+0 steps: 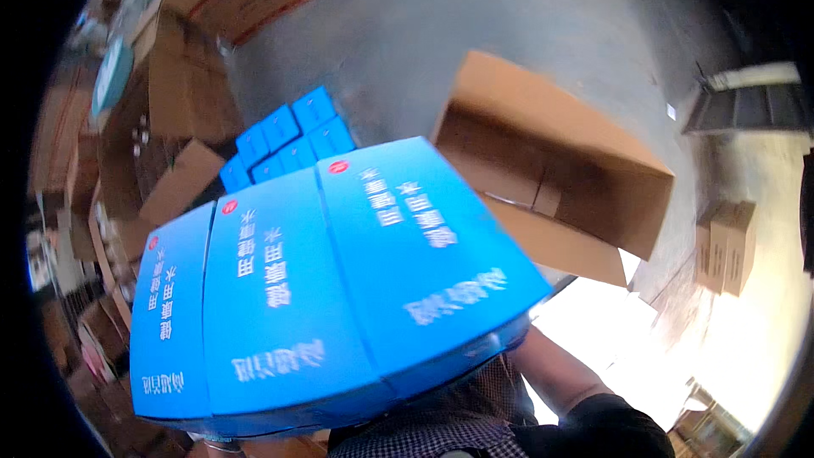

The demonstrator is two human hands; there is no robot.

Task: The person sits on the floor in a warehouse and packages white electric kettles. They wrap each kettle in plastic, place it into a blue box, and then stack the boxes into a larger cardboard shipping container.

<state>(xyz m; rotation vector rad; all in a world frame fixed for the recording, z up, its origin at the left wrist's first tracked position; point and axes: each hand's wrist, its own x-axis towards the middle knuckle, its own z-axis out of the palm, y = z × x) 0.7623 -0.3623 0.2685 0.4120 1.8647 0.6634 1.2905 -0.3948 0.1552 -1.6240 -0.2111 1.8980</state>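
Observation:
Three blue cartons [275,288] with white lettering and small red marks are held side by side as one block in front of me, filling the lower left and middle. My right forearm [555,369] reaches up to the block's right end, where the hand is hidden behind and under the carton. Below the block's near left edge, only a bit of my left wrist [222,448] shows. Its fingers are out of sight beneath the cartons. The block is borne between both hands and tilts slightly.
An open brown cardboard box [564,131] stands on the grey floor beyond the block's right end. Several smaller blue boxes [284,137] are grouped on the floor behind the block. Brown cartons [191,76] crowd the left side; other cartons [727,246] stand far right.

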